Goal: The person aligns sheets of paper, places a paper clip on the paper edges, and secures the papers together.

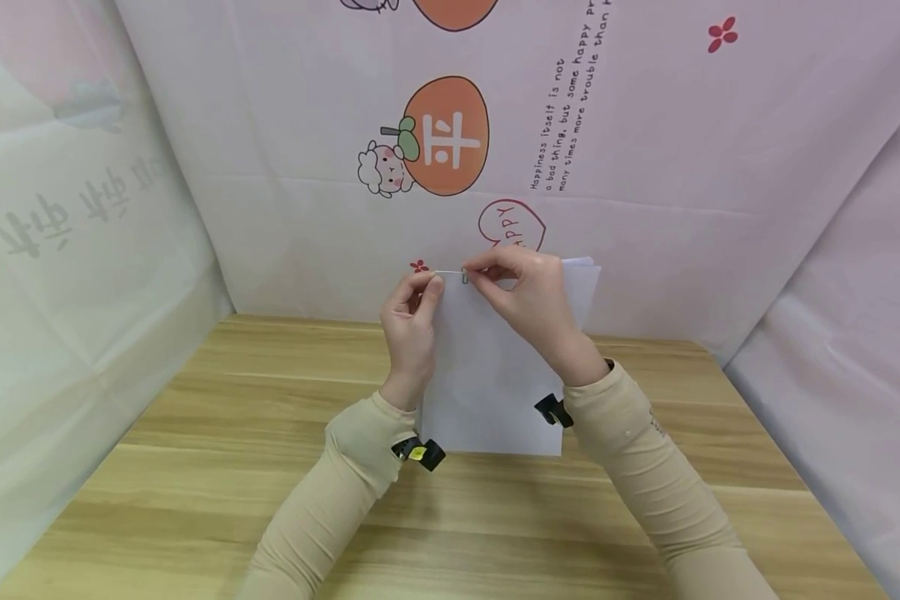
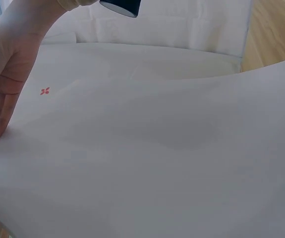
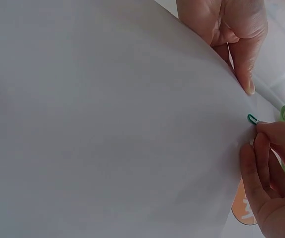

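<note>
White sheets of paper [image 1: 495, 383] stand upright above the table, lifted by both hands. The left hand [image 1: 410, 329] pinches their upper left corner between thumb and fingers. Close beside it, the right hand [image 1: 532, 292] pinches a small green paper clip [image 3: 252, 119] at the top edge. Part of the clip's loop lies over the paper's face; the rest is hidden by the fingertips. In the right wrist view, the left hand [image 3: 236, 37] grips the edge just above the clip. Paper fills most of the left wrist view, where the right hand [image 2: 8, 74] shows at the left.
Beneath the hands is a wood-grain table [image 1: 270, 475]. A white printed cloth [image 1: 307, 125] with orange fruit drawings and lettering hangs behind it, and more cloth hangs at both sides. Each wrist carries a small black camera [image 1: 551, 410] over a beige sleeve.
</note>
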Demonstrator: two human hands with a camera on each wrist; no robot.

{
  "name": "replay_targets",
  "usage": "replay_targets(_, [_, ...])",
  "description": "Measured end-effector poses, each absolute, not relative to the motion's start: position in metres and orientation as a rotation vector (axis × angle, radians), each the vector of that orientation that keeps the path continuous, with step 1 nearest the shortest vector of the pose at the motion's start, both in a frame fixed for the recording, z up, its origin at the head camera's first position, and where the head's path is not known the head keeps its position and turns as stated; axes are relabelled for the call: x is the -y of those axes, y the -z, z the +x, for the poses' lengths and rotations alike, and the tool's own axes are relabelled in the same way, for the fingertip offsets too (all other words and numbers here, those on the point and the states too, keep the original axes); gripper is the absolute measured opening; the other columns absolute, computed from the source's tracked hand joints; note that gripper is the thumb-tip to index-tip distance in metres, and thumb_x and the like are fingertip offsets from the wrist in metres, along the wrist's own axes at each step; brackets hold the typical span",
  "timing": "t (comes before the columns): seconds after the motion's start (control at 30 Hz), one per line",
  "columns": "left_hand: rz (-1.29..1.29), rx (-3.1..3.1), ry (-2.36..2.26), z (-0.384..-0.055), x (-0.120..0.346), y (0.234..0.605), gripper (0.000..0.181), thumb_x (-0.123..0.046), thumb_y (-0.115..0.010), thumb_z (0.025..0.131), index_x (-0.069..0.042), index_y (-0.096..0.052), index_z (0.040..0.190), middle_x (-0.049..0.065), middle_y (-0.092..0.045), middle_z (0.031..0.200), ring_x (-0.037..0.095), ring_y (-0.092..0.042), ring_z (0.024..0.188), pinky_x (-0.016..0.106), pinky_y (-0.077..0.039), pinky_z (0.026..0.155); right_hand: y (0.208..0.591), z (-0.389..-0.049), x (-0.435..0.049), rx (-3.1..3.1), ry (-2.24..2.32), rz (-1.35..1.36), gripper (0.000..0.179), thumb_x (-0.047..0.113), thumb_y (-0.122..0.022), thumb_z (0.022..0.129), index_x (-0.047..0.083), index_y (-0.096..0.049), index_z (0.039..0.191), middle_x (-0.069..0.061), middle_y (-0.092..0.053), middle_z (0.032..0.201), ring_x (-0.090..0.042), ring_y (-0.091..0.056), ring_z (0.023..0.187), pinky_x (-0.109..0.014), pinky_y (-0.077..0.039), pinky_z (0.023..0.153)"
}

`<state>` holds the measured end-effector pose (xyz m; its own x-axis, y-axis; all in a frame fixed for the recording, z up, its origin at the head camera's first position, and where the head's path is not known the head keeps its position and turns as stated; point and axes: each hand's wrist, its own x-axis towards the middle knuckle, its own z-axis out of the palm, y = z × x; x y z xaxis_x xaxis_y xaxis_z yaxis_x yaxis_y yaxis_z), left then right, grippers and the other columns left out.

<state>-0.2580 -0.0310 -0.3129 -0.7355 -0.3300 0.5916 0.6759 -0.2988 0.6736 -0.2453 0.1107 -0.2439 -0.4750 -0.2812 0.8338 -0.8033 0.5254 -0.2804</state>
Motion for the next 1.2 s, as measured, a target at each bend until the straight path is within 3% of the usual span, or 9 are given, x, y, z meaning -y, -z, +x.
replay_targets(0.9, [-0.439,1.29,2.105,-0.2551,0.0318,0.3091,0.027,-0.008,-0.067,0.087,0.016,-0.061,0.098,-0.007,-0.062,0.084,0.01,-0.055,0.085,0.02,-0.046,0.077,0.2408,-0.2442,-0.1118,2.057,-0.811,0.875,0.005,0.008,-0.074,0.082,0.007,-0.074,0.087,-0.003,-0.072,0.085,-0.012,-0.067,0.076,-0.026,-0.055,0.07])
replay_targets(1.2, [-0.452,1.275,2.108,-0.255,0.032,0.3102,0.024,-0.015,-0.07,0.085,0.007,-0.066,0.093,-0.004,-0.063,0.085,0.011,-0.055,0.086,0.02,-0.046,0.077,0.2422,-0.2452,-0.1111,2.04,-0.827,0.882,0.006,0.008,-0.074,0.081,0.007,-0.074,0.087,-0.003,-0.071,0.083,-0.013,-0.067,0.075,-0.026,-0.055,0.071])
